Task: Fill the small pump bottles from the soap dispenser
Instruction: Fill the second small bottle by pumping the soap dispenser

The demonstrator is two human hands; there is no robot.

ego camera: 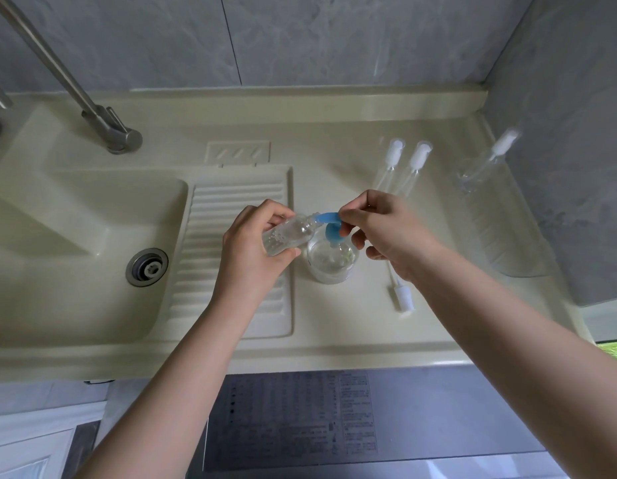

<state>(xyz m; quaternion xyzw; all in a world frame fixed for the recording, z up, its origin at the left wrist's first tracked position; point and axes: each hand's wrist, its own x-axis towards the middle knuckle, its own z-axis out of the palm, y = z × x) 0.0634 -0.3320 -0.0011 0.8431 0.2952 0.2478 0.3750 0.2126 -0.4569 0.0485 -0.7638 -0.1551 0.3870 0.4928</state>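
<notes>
My left hand (257, 242) grips a small clear bottle (289, 235), tilted so its open neck meets the blue nozzle of the soap dispenser's pump (329, 223). The clear soap dispenser (333, 259) stands upright on the counter just right of the ribbed drainboard. My right hand (390, 229) rests its fingers on the blue pump head. A loose white pump top with its tube (400, 293) lies on the counter under my right wrist. Two capped small bottles (405, 167) lie behind my right hand.
A cream sink basin (75, 236) with a metal drain (147, 266) lies to the left, with a steel faucet (103, 122) behind it. Another clear capped bottle (486, 160) leans at the right wall. Grey tiles back the counter (334, 326).
</notes>
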